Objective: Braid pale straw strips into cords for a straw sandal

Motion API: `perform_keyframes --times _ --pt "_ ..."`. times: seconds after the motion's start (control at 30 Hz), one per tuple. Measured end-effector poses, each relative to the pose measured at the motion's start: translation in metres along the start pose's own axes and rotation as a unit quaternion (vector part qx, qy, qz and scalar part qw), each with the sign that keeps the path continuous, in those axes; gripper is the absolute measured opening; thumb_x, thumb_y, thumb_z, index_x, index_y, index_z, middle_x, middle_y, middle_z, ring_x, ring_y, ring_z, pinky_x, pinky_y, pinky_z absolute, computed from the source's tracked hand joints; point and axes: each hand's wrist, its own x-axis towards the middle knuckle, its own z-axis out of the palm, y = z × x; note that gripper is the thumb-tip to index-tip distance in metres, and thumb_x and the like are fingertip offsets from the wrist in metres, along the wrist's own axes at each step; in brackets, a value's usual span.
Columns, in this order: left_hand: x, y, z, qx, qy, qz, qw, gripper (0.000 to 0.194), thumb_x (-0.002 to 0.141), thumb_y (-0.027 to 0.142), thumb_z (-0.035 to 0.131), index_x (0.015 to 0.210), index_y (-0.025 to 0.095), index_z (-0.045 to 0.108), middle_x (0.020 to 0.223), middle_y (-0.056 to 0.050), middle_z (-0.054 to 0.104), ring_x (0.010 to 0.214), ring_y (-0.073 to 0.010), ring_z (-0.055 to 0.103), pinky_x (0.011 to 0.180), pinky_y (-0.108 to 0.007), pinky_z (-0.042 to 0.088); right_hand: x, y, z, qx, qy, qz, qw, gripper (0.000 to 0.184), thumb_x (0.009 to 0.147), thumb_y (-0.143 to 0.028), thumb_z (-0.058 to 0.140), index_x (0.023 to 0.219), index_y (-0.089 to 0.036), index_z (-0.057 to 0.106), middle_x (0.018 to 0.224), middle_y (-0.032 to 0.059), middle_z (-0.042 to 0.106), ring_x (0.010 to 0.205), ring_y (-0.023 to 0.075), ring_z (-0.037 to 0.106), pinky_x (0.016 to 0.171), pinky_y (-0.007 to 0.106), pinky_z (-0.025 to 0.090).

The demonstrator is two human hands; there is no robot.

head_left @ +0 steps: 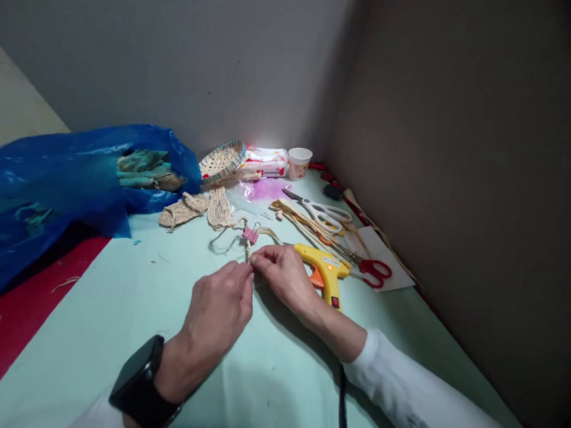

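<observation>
My left hand and my right hand meet near the middle of the table, fingers pinched close together. Between them runs a thin pale strand of plant fibre, gripped at its lower part by both sets of fingertips. A pink binder clip clamps the strand's upper end just beyond my fingers. Fingers cover the exact hold on the strand. Close by my right hand lies a yellow hot glue gun with an orange trigger. Pale braided cord lies in a bundle beyond the clip.
A blue plastic bag with greenish husks fills the left. At the back are a woven basket, a tissue pack and a paper cup. White-handled scissors, red-handled scissors and fibre strips lie on the right.
</observation>
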Motion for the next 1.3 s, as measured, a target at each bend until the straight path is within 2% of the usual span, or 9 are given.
perform_keyframes --times 0.17,0.27,0.33,0.4,0.47,0.6,0.73,1.0,1.3 --pt "-0.007 0.005 0.007 -0.063 -0.034 0.002 0.997 0.013 0.074 0.015 0.060 0.074 0.025 0.068 0.072 -0.005 0.058 0.060 -0.0194 0.046 0.060 -0.028 0.029 0.004 0.002 -0.001 0.068 -0.020 0.031 0.997 0.020 0.077 -0.026 0.052 0.061 -0.015 0.058 0.055 -0.0016 0.052 0.051 0.0101 0.042 0.049 0.022 0.032" --pt "0.002 0.004 -0.006 -0.077 0.026 0.004 0.997 0.013 0.076 0.023 0.061 0.064 0.024 0.065 0.067 -0.004 0.059 0.067 -0.0206 0.051 0.066 -0.028 0.035 0.006 0.001 -0.002 0.092 -0.016 0.046 0.995 0.019 0.076 -0.026 0.053 0.060 -0.016 0.057 0.053 -0.0017 0.052 0.049 0.0099 0.042 0.048 0.022 0.031" --pt "0.012 -0.001 -0.014 -0.090 0.079 -0.049 0.992 0.013 0.079 0.027 0.057 0.071 0.022 0.067 0.074 -0.004 0.063 0.071 -0.0208 0.054 0.067 -0.028 0.038 0.006 0.000 -0.002 0.101 -0.015 0.054 0.993 0.020 0.076 -0.026 0.054 0.059 -0.016 0.057 0.050 -0.0023 0.050 0.048 0.0096 0.040 0.048 0.022 0.030" --pt "0.022 -0.009 -0.016 -0.160 -0.014 -0.137 0.978 0.016 0.079 0.034 0.058 0.080 0.020 0.068 0.061 -0.001 0.058 0.052 -0.0157 0.049 0.055 -0.027 0.038 0.005 -0.002 -0.002 0.108 -0.021 0.057 0.992 0.021 0.077 -0.025 0.054 0.058 -0.016 0.057 0.049 -0.0021 0.050 0.047 0.0092 0.040 0.048 0.021 0.031" --pt "0.029 -0.015 -0.013 -0.290 -0.139 -0.182 0.929 0.020 0.080 0.037 0.057 0.084 0.018 0.063 0.059 0.001 0.054 0.045 -0.0125 0.046 0.046 -0.025 0.036 0.005 -0.003 -0.002 0.114 -0.032 0.055 0.991 0.020 0.079 -0.022 0.051 0.061 -0.015 0.057 0.054 -0.0003 0.055 0.050 0.0094 0.045 0.051 0.021 0.035" --pt "0.035 -0.019 -0.004 -0.369 -0.240 -0.197 0.876 0.017 0.078 0.034 0.059 0.084 0.019 0.054 0.064 0.003 0.053 0.040 -0.0049 0.028 0.038 -0.019 0.016 0.005 -0.001 -0.002 0.094 -0.062 0.039 0.993 0.021 0.083 -0.017 0.043 0.073 -0.014 0.060 0.060 0.0026 0.061 0.057 0.0120 0.056 0.057 0.022 0.042" --pt "0.036 -0.022 -0.005 -0.331 -0.244 -0.192 0.891 0.016 0.078 0.033 0.056 0.078 0.017 0.056 0.055 0.006 0.044 0.041 -0.0056 0.024 0.041 -0.020 0.014 0.004 -0.002 -0.007 0.006 -0.060 -0.005 0.998 0.019 0.081 -0.015 0.048 0.066 -0.015 0.060 0.064 0.0025 0.063 0.062 0.0126 0.055 0.062 0.023 0.039" --pt "0.039 -0.019 -0.011 -0.196 -0.158 -0.137 0.958 0.023 0.071 0.027 0.059 0.051 0.017 0.062 0.052 -0.001 0.059 0.051 -0.0126 0.039 0.053 -0.026 0.025 -0.009 -0.011 -0.010 -0.167 -0.027 -0.043 0.985 0.018 0.085 -0.015 0.046 0.075 -0.016 0.061 0.068 0.0050 0.064 0.065 0.0158 0.052 0.062 0.027 0.029" --pt "0.038 -0.031 0.006 -0.201 -0.127 -0.133 0.962 0.018 0.073 0.026 0.053 0.056 0.019 0.052 0.055 0.003 0.048 0.058 -0.0146 0.042 0.057 -0.026 0.030 -0.017 -0.015 -0.008 -0.338 -0.027 -0.044 0.940 0.021 0.092 -0.024 0.041 0.089 -0.017 0.060 0.072 0.0073 0.066 0.061 0.0170 0.054 0.054 0.028 0.023"
